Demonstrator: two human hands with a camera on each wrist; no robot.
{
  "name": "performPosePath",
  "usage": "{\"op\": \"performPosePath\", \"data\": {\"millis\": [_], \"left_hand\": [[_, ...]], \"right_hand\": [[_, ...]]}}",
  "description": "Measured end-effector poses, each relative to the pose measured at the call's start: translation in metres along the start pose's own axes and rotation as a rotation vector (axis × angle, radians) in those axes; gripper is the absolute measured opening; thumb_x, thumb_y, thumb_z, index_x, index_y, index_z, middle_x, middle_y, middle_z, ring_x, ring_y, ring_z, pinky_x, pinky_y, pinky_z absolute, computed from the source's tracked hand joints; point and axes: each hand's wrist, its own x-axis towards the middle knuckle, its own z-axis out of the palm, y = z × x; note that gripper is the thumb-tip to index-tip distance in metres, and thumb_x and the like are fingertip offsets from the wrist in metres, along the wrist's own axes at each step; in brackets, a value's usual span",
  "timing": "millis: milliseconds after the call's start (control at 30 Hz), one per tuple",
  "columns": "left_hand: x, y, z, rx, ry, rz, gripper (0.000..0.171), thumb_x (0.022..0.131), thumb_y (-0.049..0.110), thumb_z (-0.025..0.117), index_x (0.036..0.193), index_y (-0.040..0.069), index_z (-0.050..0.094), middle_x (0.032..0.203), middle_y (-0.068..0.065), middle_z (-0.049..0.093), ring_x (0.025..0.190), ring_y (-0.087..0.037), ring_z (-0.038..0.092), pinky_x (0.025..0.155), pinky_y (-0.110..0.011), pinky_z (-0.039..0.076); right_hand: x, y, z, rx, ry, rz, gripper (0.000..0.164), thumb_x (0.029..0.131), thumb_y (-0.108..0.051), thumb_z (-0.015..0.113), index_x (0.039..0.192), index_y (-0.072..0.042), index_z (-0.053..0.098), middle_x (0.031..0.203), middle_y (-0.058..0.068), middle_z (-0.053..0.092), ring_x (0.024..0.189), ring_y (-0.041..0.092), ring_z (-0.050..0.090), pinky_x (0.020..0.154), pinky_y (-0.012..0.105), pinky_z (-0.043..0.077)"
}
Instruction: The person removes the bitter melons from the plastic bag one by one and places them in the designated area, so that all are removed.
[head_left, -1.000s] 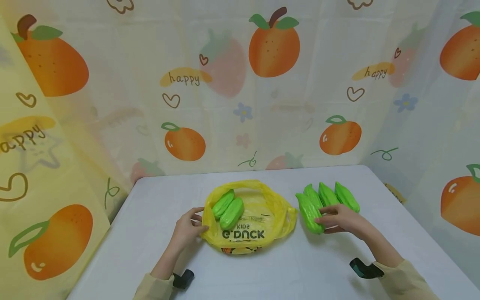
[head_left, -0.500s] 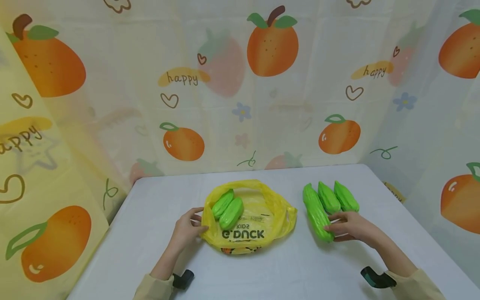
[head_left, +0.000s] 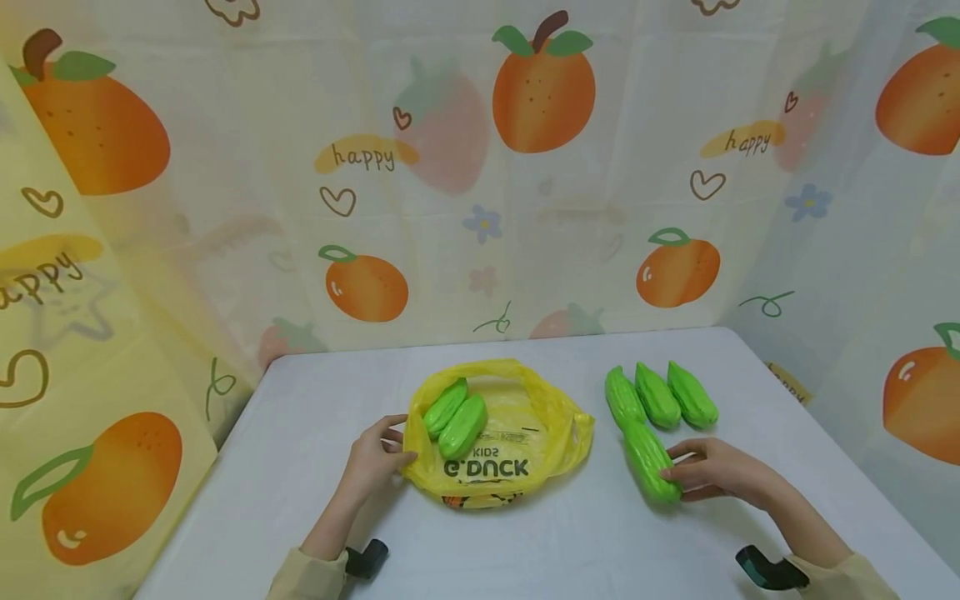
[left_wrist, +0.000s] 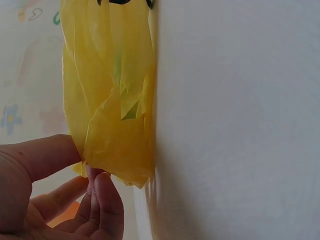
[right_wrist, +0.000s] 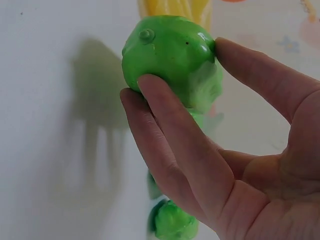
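A glossy green bitter melon (head_left: 649,460), ridged and pointed at its far end, is in my right hand (head_left: 716,472), with thumb and fingers about its near end. Seen from the right wrist, the melon's blunt end (right_wrist: 167,55) shows a small stem nub. My left hand (head_left: 375,454) pinches the left edge of a yellow plastic bag (head_left: 558,433), lying mouth-up with black lettering. In the left wrist view, thumb and fingers meet at the bag's lower edge (left_wrist: 120,150). Two more bitter melons (head_left: 462,427) lie side by side inside the bag, toward its left.
Behind the held melon, several bitter melons (head_left: 692,395) lie in a row on the white-covered table (head_left: 525,550). A fruit-printed curtain (head_left: 450,208) stands along the back and both sides. Each wrist wears a dark camera mount (head_left: 367,558).
My right hand has drawn the held melon toward me and slightly right, out of the row of melons. The left hand and the bag stay in place.
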Motion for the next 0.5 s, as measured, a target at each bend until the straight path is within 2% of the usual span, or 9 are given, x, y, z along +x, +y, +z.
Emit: {"op": "performPosePath", "data": {"millis": [200,500], "left_hand": [[0.0,0.0,0.0,-0.005,0.0,-0.004,0.062,0.072,0.008,0.077,0.13,0.01,0.055,0.104,-0.013,0.061,0.081,-0.018,0.06,0.061,-0.027,0.052],[0.0,0.001,0.0,0.0,-0.005,-0.011,0.062,0.073,0.008,0.077,0.13,0.01,0.055,0.104,-0.014,0.061,0.082,-0.018,0.06,0.062,-0.028,0.051]], "right_hand": [[0.0,0.007,-0.001,0.011,-0.009,0.014,0.067,0.091,-0.022,0.062,0.13,0.023,0.032,0.117,0.025,0.059,0.099,0.024,0.065,0.081,0.039,0.055],[0.003,0.013,0.0,-0.009,0.023,0.093,0.068,0.088,-0.026,0.066,0.129,0.02,0.037,0.108,0.016,0.063,0.089,0.019,0.066,0.077,0.036,0.056]]}}
